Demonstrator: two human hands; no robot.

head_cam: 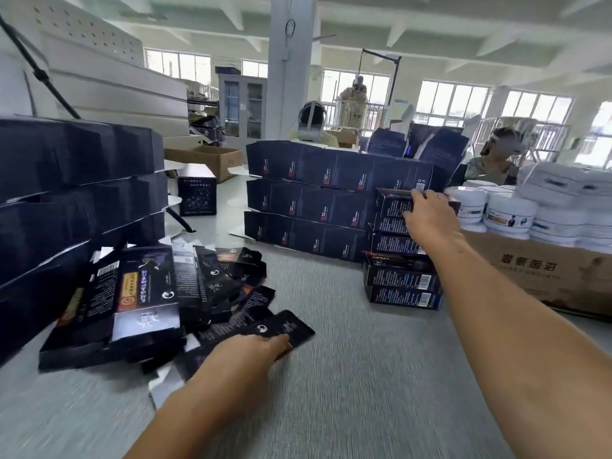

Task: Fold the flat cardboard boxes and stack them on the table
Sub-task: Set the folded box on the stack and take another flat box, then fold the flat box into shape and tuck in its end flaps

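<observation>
In the lower middle of the frame the left hand point(251, 351) lies on a flat box point(288, 326) at the edge of a loose pile of flat boxes point(149, 293) on the grey tabletop point(347, 392); blur hides whether it pinches. At right centre the right hand point(427, 217) grips the top box point(394, 202) of a stack of folded boxes point(400, 276), beside a brown carton point(546, 276) carrying white jars point(510, 217).

Head view — forward, down over table point(331, 293)
</observation>
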